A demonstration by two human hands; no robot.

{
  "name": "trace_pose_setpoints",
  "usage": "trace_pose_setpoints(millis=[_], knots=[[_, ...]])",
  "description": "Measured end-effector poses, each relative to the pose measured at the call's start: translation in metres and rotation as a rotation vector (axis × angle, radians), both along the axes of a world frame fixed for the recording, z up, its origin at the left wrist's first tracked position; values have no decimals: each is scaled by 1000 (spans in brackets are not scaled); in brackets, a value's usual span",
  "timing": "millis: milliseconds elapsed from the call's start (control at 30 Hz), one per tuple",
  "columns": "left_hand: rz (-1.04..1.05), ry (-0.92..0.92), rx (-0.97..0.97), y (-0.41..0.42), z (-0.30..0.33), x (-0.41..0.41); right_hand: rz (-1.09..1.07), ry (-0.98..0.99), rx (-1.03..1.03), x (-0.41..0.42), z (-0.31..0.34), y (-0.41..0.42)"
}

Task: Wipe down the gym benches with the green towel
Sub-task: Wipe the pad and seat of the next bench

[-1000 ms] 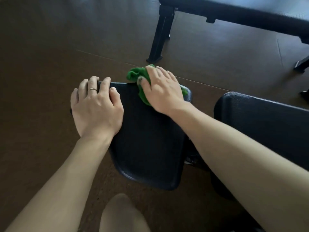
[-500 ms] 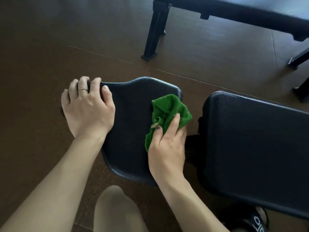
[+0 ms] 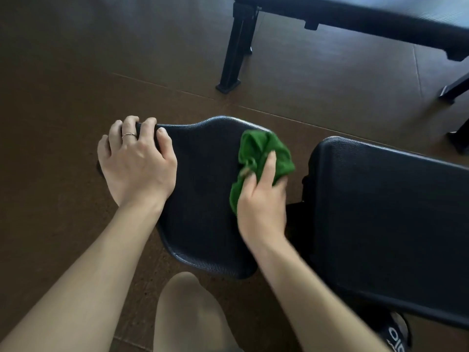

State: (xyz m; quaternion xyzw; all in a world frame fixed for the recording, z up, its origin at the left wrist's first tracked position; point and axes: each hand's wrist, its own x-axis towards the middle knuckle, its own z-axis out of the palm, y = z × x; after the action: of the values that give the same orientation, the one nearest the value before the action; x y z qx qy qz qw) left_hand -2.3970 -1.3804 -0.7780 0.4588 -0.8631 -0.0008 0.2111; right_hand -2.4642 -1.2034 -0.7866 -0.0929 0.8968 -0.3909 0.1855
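A black padded bench seat (image 3: 203, 194) lies below me, with the bench's longer black back pad (image 3: 385, 224) to its right. My right hand (image 3: 261, 204) presses a crumpled green towel (image 3: 264, 156) onto the right side of the seat pad. My left hand (image 3: 134, 163), wearing a ring, grips the far left corner of the seat, fingers curled over its edge.
A second black bench (image 3: 355, 13) on black metal legs (image 3: 236, 52) stands across the top of the view. Brown rubber floor tiles (image 3: 63, 72) surround everything. My knee (image 3: 187, 313) is at the bottom centre and a black sandal (image 3: 396, 334) shows at bottom right.
My right hand drew the towel from the seat's far edge back toward me along the right side, then pushed it slightly away again. My left hand stayed on the seat corner.
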Motion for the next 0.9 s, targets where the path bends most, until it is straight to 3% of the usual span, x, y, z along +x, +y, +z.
trace_pose_setpoints(millis=[133,367,533,667,767,900], knots=[[-5,9,-4,-1,-1,0,49,-10,54,40,5,19],[-3,84,14,0,-1,0,-88,-101,126,-72,9,-38],[70,413,102,3,4,3,195,172,342,-82,12,-84],[174,600,177,3,6,6,553,380,217,-16,17,-106],[248,825,327,-1,2,13,699,489,120,38,14,-64],[146,837,380,0,-3,25,793,546,153,70,8,11]])
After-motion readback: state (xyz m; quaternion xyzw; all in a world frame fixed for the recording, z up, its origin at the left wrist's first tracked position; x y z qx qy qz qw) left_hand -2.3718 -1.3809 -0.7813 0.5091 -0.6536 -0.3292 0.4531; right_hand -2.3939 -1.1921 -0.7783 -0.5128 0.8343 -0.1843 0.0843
